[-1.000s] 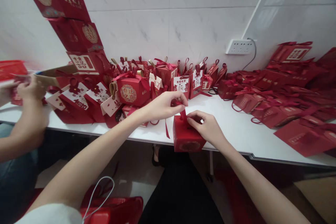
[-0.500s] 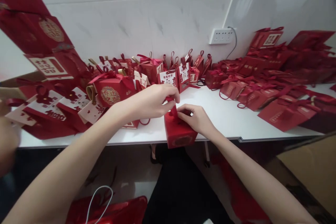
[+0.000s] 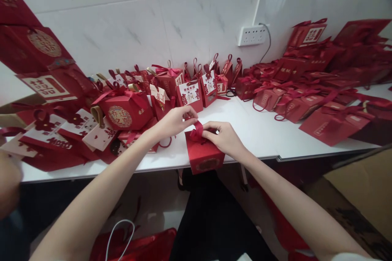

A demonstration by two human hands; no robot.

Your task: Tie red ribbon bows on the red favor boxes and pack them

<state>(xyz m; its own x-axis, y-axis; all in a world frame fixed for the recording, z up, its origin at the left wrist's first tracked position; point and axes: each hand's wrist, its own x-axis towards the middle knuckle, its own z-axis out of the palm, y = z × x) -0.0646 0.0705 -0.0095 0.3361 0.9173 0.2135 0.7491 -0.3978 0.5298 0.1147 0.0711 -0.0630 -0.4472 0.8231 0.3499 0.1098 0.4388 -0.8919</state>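
At the left of the frame, finished wedding favour boxes (image 3: 125, 110) crowded the white table (image 3: 260, 134). Just right of them, near the centre, the left hand (image 3: 174, 121) pinched the red ribbon (image 3: 197, 131) between narrowed fingertips. The ribbon sat atop a small red gift box (image 3: 203, 158) at the table's near edge. The right hand (image 3: 226, 138) pinched the ribbon's other side, fingers curled. Flat red paper bags (image 3: 330, 124) lay at the right.

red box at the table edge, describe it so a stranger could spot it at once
Find the long white table along the tiled wall, crowded with red gift bags. At its near edge one small red box stands apart from the piles. It alone has the left hand and right hand pinching the red ribbon on its top.
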